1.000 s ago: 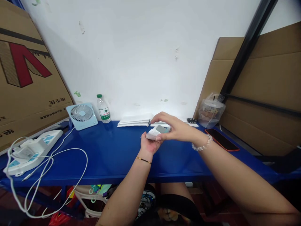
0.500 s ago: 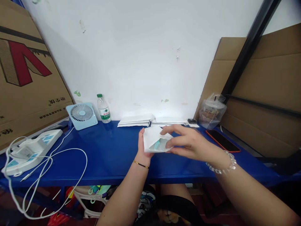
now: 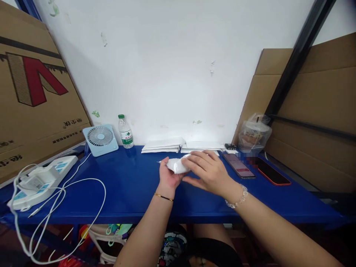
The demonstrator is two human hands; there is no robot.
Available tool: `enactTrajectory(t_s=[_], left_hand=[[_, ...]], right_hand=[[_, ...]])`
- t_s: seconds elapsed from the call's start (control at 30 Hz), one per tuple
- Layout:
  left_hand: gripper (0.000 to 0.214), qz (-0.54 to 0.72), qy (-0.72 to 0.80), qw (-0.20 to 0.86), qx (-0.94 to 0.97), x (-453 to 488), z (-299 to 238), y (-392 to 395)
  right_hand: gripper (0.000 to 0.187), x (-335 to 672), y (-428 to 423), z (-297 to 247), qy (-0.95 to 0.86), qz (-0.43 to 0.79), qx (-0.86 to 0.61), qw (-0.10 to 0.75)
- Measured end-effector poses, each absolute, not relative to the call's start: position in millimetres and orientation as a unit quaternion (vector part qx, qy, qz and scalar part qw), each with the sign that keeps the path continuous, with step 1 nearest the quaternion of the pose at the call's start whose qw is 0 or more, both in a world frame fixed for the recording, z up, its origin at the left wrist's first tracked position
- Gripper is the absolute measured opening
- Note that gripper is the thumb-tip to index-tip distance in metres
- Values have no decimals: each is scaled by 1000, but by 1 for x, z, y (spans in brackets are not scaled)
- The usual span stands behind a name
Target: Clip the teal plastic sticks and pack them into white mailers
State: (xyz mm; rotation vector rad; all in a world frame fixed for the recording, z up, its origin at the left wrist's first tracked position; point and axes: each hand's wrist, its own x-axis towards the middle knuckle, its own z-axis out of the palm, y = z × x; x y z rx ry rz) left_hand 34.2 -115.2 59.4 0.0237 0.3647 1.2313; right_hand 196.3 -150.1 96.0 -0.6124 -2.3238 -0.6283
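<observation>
Over the middle of the blue table (image 3: 125,189), my left hand (image 3: 167,175) grips a small white padded envelope (image 3: 175,165) from below. My right hand (image 3: 209,171) lies over the envelope's right end, fingers stretched flat and pressing on it. Whatever is inside the envelope is hidden. Two flat stacks of white envelopes (image 3: 163,145) rest against the wall just behind my hands.
A phone with a lit screen (image 3: 238,165) and a dark phone in a red case (image 3: 274,175) lie to the right. A bagged cup (image 3: 254,132) stands at the back right. A small fan (image 3: 100,138), water bottle (image 3: 125,132), power strip (image 3: 44,181) and white cables (image 3: 69,193) fill the left. Cardboard leans on both sides.
The envelope stood open with a grey-green item showing; now it is closed up and my right hand presses flat on it. A lit phone now lies to the right.
</observation>
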Motion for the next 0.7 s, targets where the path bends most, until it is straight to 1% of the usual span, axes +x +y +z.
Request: enactTrajectory(t_s=[0.13, 0.23, 0.3, 0.37, 0.4, 0.43, 0.5, 0.53, 0.57, 0.63, 0.7], left_hand=[[34, 604, 190, 774, 0, 22, 62, -109], [39, 612, 202, 765, 1, 10, 62, -107], [47, 621, 198, 758, 18, 1, 59, -106], [53, 636, 202, 744, 32, -8, 55, -104], [52, 644, 211, 734, 32, -13, 53, -102], [47, 651, 223, 725, 29, -16, 52, -99], [28, 668, 237, 705, 33, -19, 50, -92], [18, 674, 237, 698, 44, -19, 50, -87], [12, 676, 233, 696, 62, -18, 52, -81], [13, 675, 234, 692, 101, -14, 56, -68], [15, 680, 248, 675, 144, -12, 63, -53]], right_hand=[[23, 176, -133, 99, -906, -226, -228, 276], [28, 164, -121, 91, -916, -208, -225, 258], [31, 161, -115, 83, -918, -174, -235, 269], [30, 163, -108, 78, -907, -117, -259, 312], [29, 168, -103, 78, -891, -81, -287, 343], [31, 175, -96, 79, -865, -44, -328, 377], [37, 196, -78, 83, -789, 28, -428, 440], [37, 209, -68, 85, -748, 52, -466, 470], [35, 221, -56, 88, -721, 72, -481, 494], [34, 241, -33, 90, -677, 106, -492, 537], [35, 249, -12, 89, -661, 161, -491, 544]])
